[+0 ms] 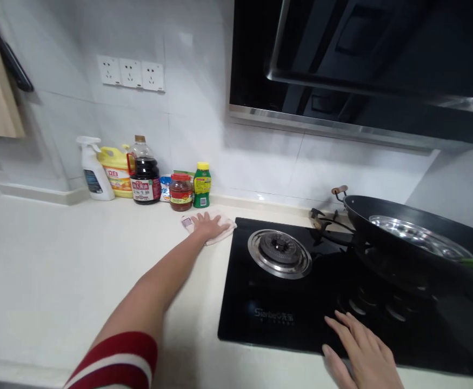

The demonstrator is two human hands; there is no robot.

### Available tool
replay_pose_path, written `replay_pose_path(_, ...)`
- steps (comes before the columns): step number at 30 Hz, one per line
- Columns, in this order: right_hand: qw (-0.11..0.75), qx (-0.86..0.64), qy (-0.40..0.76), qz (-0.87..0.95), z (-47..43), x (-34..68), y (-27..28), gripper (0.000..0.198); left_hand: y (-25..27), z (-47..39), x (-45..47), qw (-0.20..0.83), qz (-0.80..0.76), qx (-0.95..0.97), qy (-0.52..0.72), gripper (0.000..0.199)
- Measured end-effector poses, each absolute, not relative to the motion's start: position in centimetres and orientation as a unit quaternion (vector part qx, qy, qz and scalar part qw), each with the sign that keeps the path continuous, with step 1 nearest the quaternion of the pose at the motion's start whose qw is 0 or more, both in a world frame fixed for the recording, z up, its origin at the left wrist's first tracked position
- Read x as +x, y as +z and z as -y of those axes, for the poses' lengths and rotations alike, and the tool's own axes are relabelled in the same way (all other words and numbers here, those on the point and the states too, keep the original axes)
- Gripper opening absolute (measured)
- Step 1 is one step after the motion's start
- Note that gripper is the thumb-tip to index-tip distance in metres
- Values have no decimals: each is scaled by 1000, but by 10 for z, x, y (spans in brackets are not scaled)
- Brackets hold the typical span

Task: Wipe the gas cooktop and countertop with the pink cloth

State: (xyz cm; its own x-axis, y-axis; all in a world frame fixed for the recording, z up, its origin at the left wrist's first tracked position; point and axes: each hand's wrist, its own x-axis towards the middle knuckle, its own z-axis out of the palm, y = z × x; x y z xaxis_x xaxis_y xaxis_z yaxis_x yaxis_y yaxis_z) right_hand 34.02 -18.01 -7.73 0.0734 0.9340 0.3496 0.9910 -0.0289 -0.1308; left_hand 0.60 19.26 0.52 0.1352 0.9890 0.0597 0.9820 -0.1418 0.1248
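My left hand (pixel 208 226) lies flat with its fingers spread on a pale pink cloth (pixel 224 234). The cloth rests on the white countertop (pixel 78 259), beside the back left corner of the black gas hob (pixel 252 292). Just behind it are a green bottle with a yellow cap (pixel 202 185) and a red-lidded jar (pixel 181 193). Over the hob's front edge, my right hand (pixel 361 346) is open, fingers stretched forward and holding nothing. Whether its fingertips touch the glass, I cannot tell.
A large black wok (pixel 353 216) with a perforated metal plate (pixel 418 236) inside stands on the right burner. The left burner (pixel 280 253) is bare. A soy sauce bottle (pixel 145 178), yellow jug (pixel 117 170) and white spray bottle (pixel 94 170) line the wall. The range hood (pixel 341 70) overhangs the hob.
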Motion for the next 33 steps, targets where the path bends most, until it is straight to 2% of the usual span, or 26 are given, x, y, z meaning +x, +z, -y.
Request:
replay_pose_path(9, 200, -707, -111, 670, 184, 327, -65, 49, 6, -129, 13, 24, -579, 813, 49, 78)
replay_pose_path(16, 232, -693, -131, 670, 188, 326, -71, 49, 5, 3, -40, 30, -492, 869, 39, 76)
replay_pose_path(22, 255, -682, -134, 673, 185, 336, -87, 53, 15, 105, -111, 101, -447, 888, 31, 72)
replay_pose_path(27, 246, -658, -159, 694, 181, 343, -93, 49, 14, 92, -166, 42, -546, 836, 36, 70)
replay_pose_path(33, 226, -661, -204, 686, 183, 340, -95, 56, 8, 0, -176, -52, -639, 767, 28, 68)
